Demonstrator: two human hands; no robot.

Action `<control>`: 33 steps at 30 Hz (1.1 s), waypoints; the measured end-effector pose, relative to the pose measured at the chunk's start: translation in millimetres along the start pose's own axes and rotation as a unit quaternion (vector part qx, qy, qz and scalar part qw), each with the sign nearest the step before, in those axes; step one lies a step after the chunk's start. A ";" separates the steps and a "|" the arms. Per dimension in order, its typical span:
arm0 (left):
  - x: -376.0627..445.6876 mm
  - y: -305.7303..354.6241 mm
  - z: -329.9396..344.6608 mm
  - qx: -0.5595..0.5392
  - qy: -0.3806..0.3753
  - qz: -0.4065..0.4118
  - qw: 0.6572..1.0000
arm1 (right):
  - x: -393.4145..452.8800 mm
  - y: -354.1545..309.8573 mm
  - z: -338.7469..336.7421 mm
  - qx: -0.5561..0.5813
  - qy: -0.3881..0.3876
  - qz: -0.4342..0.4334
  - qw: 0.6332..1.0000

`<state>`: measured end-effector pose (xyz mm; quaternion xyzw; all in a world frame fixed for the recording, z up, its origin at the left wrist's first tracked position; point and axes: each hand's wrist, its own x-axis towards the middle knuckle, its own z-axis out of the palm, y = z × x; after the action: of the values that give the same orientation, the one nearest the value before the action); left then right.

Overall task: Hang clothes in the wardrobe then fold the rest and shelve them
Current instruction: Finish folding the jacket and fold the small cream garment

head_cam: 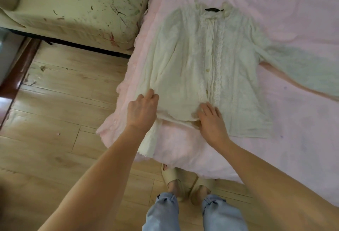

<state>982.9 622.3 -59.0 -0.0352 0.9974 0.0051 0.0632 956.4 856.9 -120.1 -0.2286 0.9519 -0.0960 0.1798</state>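
Pink-sheeted bed (275, 1), cream lace blouse (192, 56) spread flat on it

No text can be read; the dark neck label (214, 9) on the blouse (192, 61) is too small to make out.

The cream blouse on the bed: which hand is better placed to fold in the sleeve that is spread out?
The right hand, probably. The spread sleeve of the cream blouse lies on its side. The left hand is at the opposite edge, its fingers on the folded panel.
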 end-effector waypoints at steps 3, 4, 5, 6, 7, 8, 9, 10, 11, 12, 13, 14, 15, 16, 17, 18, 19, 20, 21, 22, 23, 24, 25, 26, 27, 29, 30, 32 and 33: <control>-12.4 3.2 -5.8 -0.061 -0.037 -0.179 0.981 | -16.3 -7.2 -7.1 0.044 -0.042 -0.042 0.997; -15.1 3.1 -3.9 -0.067 -0.044 -0.204 0.976 | -19.2 -8.7 -6.9 0.055 -0.075 -0.062 0.994; -17.8 4.9 -3.5 -0.063 -0.055 -0.213 0.973 | -21.9 -8.3 -7.9 0.050 -0.095 -0.087 0.990; -20.6 7.6 0.6 -0.057 -0.070 -0.219 0.971 | -25.6 -5.2 -7.1 0.046 -0.102 -0.107 0.988; -23.4 10.7 4.9 -0.045 -0.089 -0.229 0.968 | -30.2 -0.9 -6.2 0.049 -0.098 -0.117 0.987; -25.9 11.1 7.7 -0.021 -0.113 -0.242 0.963 | -33.1 2.4 -4.9 0.060 -0.068 -0.126 0.988; -29.7 15.0 12.7 0.015 -0.133 -0.247 0.960 | -37.7 9.2 -3.2 0.060 -0.027 -0.127 0.990; -31.8 17.9 16.5 0.059 -0.140 -0.227 0.962 | -40.6 15.7 -2.0 0.062 0.022 -0.116 0.991; -35.3 27.6 25.4 0.093 -0.141 -0.168 0.971 | -49.5 28.3 -1.2 0.060 0.063 -0.083 0.993; -36.3 29.4 30.6 0.107 -0.124 -0.082 0.983 | -50.8 33.6 -0.1 0.055 0.084 -0.051 0.994; -37.1 38.5 35.2 0.092 -0.102 0.016 0.990 | -54.6 44.5 0.3 0.040 0.092 -0.025 0.995; -37.0 51.2 39.1 0.068 -0.086 0.102 0.989 | -58.9 56.4 1.2 0.020 0.077 -0.003 0.997; -37.4 64.6 43.2 0.051 -0.079 0.162 0.982 | -63.5 67.0 3.7 -0.002 0.051 0.010 0.999; -37.3 77.2 47.3 0.050 -0.096 0.193 0.975 | -66.7 74.1 5.2 -0.025 0.023 0.010 0.999; -36.5 91.3 52.5 0.057 -0.119 0.202 0.970 | -70.7 80.2 6.9 -0.045 0.008 0.006 0.999; -34.8 104.2 58.0 0.068 -0.138 0.199 0.968 | -73.2 84.8 8.4 -0.059 0.008 0.006 0.998; -33.0 113.5 62.2 0.073 -0.149 0.186 0.968 | -72.8 87.2 10.3 -0.071 0.023 0.006 0.997; -29.5 123.1 66.3 0.069 -0.150 0.170 0.972 | -70.7 90.2 11.5 -0.086 0.042 0.008 0.995; -26.3 130.9 72.7 0.063 -0.153 0.154 0.974 | -67.5 93.9 12.8 -0.104 0.061 0.008 0.993; -23.7 134.9 73.6 0.056 -0.157 0.141 0.976 | -62.6 94.4 11.7 -0.118 0.076 0.003 0.990; -19.8 140.2 74.3 0.045 -0.163 0.130 0.977 | -57.8 97.8 12.0 -0.120 0.096 -0.001 0.988; -16.3 144.6 74.0 0.034 -0.171 0.119 0.977 | -54.1 100.9 11.7 -0.104 0.107 -0.001 0.989; -11.8 149.0 71.9 0.021 -0.176 0.108 0.978 | -51.8 104.6 10.5 -0.065 0.114 -0.002 0.991; -8.2 151.4 68.3 0.008 -0.180 0.092 0.979 | -49.8 105.9 7.5 -0.016 0.107 -0.002 0.994; -3.7 155.5 64.5 -0.008 -0.183 0.077 0.980 | -49.8 110.5 4.5 0.028 0.097 0.002 0.995; 4.3 162.8 55.3 -0.018 -0.195 0.062 0.979 | -53.4 122.1 -2.8 0.048 0.078 0.016 0.996; 7.8 168.1 50.1 -0.009 -0.198 0.065 0.978 | -59.9 130.3 -7.2 0.048 0.070 0.025 0.996; 16.3 177.2 41.1 0.027 -0.201 0.087 0.975 | -71.1 147.7 -15.2 0.036 0.051 0.051 0.997; 19.1 180.4 38.8 0.047 -0.210 0.102 0.971 | -75.6 153.5 -17.8 0.028 0.051 0.063 0.996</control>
<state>956.2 801.5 -98.8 0.0715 0.9591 -0.0279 0.2724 950.9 1028.8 -121.9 -0.1574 0.9694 -0.1227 0.1430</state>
